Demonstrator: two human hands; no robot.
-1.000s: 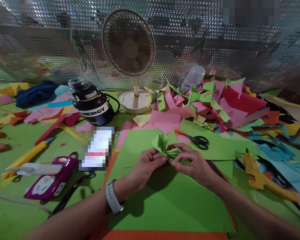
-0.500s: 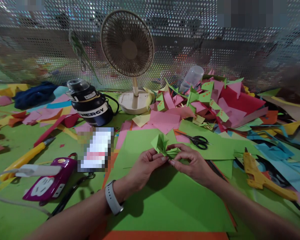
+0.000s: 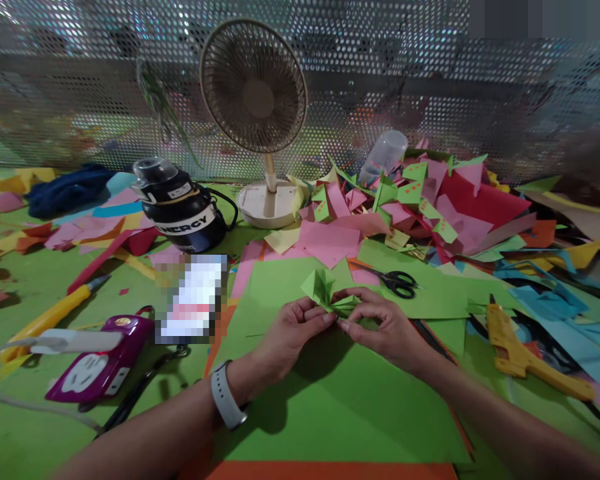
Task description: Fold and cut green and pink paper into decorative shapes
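Note:
Between my hands is a small folded green paper piece (image 3: pixel 321 288) with pleated, pointed flaps standing up. My left hand (image 3: pixel 300 328) pinches its lower left side, thumb toward me. My right hand (image 3: pixel 383 327) is closed on its right side, thumb and forefinger near the bottom edge. The fingertips of both hands almost meet beneath the fold, and part of the paper is hidden behind them. Under my hands lies a stack of green paper sheets (image 3: pixel 360 420), with an orange sheet (image 3: pixel 330 471) showing along the front edge.
Black-handled scissors (image 3: pixel 400 283) lie beyond my right hand. A yellow glue gun (image 3: pixel 525 360) rests at right. Left are a phone (image 3: pixel 195 300), a purple power strip (image 3: pixel 103 363) and a yellow cutter (image 3: pixel 55 317). Behind stand a bottle (image 3: pixel 185 213), a fan (image 3: pixel 254 93) and heaped paper scraps (image 3: pixel 460 207).
Almost nothing differs. Both hands keep their pinch on the folded green paper, whose upright flaps have shifted very slightly.

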